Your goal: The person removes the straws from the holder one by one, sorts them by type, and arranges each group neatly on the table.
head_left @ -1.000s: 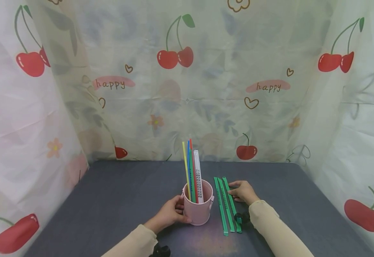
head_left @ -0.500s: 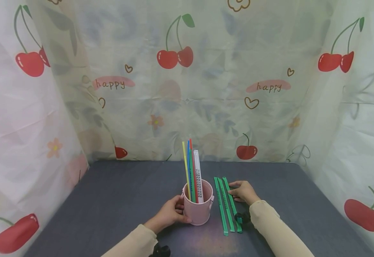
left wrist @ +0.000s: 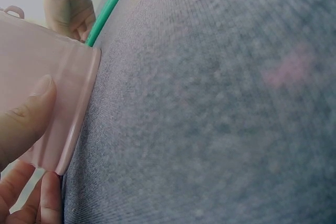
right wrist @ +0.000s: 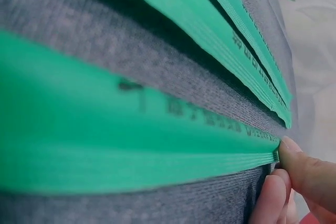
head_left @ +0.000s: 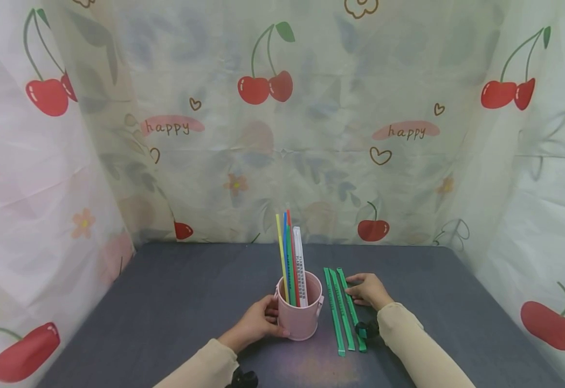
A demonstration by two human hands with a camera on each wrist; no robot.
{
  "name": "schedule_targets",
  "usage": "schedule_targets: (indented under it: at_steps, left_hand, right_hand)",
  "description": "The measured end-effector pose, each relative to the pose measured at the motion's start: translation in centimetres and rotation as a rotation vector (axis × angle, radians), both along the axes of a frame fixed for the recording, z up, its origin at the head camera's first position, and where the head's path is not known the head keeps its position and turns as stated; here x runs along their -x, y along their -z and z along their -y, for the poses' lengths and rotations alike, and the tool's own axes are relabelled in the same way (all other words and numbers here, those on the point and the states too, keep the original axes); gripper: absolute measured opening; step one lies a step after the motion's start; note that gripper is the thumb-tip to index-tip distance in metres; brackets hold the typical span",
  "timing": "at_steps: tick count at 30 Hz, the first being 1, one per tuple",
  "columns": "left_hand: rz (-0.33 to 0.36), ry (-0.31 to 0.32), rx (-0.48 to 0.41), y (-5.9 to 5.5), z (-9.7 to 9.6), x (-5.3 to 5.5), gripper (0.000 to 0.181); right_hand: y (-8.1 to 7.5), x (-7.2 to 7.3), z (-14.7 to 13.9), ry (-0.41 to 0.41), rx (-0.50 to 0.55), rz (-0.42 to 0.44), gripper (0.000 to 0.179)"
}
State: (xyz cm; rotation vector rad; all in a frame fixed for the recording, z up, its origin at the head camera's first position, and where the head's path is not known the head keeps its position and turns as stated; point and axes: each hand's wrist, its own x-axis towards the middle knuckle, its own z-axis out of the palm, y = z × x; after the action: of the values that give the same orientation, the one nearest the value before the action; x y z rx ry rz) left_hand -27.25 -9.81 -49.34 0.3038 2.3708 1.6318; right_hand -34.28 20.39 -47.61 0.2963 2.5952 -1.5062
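Observation:
A pink bucket-shaped pot (head_left: 300, 322) with small side lugs stands upright on the dark table. My left hand (head_left: 255, 322) holds its left side, thumb on the front wall and fingers low at the base, as the left wrist view also shows. Upright in the pot are several thin straws (head_left: 289, 258): yellow, blue, green, red, and white with dark print. Right of it, three green paper-wrapped straws (head_left: 334, 312) lie roughly side by side. My right hand (head_left: 370, 291) pinches the rightmost green straw (right wrist: 147, 140) between thumb and finger; the part behind the fingertips is hidden.
The dark cloth-covered table (head_left: 190, 291) reaches back to a patterned curtain (head_left: 307, 172) with cherries, which also hangs at both sides. A black wrist strap piece (head_left: 367, 328) sits under the right sleeve, over the rightmost straw's lower part.

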Motion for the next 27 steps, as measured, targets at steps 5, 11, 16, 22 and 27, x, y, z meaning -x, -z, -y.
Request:
schedule_targets:
  at_steps: [5, 11, 16, 22, 27]
  left_hand:
    - [0.001, 0.000, -0.001, -0.14, -0.03, -0.03, 0.071]
    - [0.004, 0.003, -0.002, -0.12, -0.01, -0.02, 0.071]
    - [0.001, 0.005, -0.002, 0.06, -0.01, 0.01, 0.071]
    - [-0.005, 0.004, -0.010, 0.13, -0.05, -0.01, 0.071]
    - [-0.011, 0.001, -0.010, 0.08, -0.09, -0.01, 0.071]
  right_hand:
    - [-0.02, 0.04, 0.08, 0.013, -0.001, 0.006, 0.039]
    - [-0.04, 0.06, 0.10, 0.018, -0.005, 0.003, 0.039]
    - [-0.10, -0.05, 0.11, 0.010, -0.009, 0.006, 0.039]
    - [-0.11, -0.10, 0.16, 0.012, -0.016, 0.013, 0.039]
    - [-0.19, -0.05, 0.09, 0.003, -0.006, 0.010, 0.039]
